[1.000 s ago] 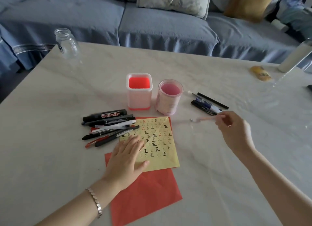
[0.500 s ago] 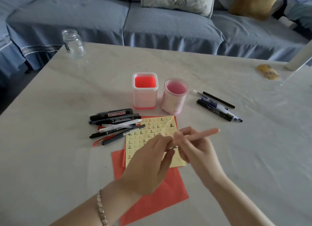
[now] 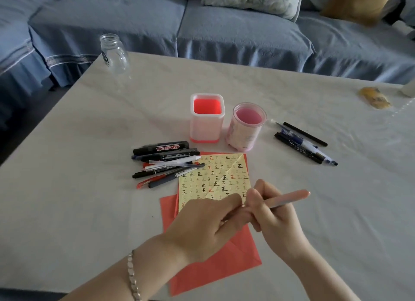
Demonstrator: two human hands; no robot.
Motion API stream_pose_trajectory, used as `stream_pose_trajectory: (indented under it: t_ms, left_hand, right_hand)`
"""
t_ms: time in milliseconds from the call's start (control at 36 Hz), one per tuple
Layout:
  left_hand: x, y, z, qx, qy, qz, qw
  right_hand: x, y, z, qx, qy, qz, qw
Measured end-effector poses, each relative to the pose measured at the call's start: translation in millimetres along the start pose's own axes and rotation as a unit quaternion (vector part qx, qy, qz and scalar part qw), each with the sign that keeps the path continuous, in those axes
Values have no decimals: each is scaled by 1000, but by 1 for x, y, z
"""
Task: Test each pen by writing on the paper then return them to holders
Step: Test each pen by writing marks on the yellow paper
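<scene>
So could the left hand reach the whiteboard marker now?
Probably not straight away: the left hand pinches the pink pen that the right hand holds. The way to the whiteboard marker looks free otherwise.

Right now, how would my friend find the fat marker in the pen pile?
On the pale table, find the square pink holder; a heap of pens lies in front of it, to its left. The marker is at the heap's far edge: the thickest one, black, the only one with WHITEBOARD printed on it.
</scene>
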State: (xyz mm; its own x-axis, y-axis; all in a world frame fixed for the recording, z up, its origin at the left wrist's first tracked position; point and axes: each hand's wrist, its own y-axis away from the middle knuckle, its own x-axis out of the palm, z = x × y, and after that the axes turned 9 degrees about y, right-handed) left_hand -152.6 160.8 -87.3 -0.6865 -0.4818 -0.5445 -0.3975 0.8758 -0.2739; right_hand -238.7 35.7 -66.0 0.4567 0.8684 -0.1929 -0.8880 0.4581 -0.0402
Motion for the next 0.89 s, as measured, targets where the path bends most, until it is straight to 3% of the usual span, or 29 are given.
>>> stream_pose_trajectory:
  t_ms: [111,222,361,500,667,806,889]
  left_hand:
    - [-9,10,27,-81,-67,-39,994]
    - [-16,25,71,-169,-167,-71,969]
    - [-10,39,107,-153,-327,-121,924]
    - [3,30,98,-104,-319,-163,928]
    - [31,5,69,-34,-269,-33,962]
    - [49,-3,74,8,-231,109,967]
    - [54,-2,80,5,-228,133,965]
  right_hand:
    - [-15,-4,-7,34,-7,-127,991]
    - [-32,-4,-23,85,25,-147,985]
    - [-34,-1,-37,149,-42,-144,977]
    - [-34,-4,-43,169,-59,-159,971]
    - [-36,-9,-55,150,0,-185,971]
    - [-36,-17,-65,134,32,-229,964]
    - [-33,-21,-75,131,57,-261,955]
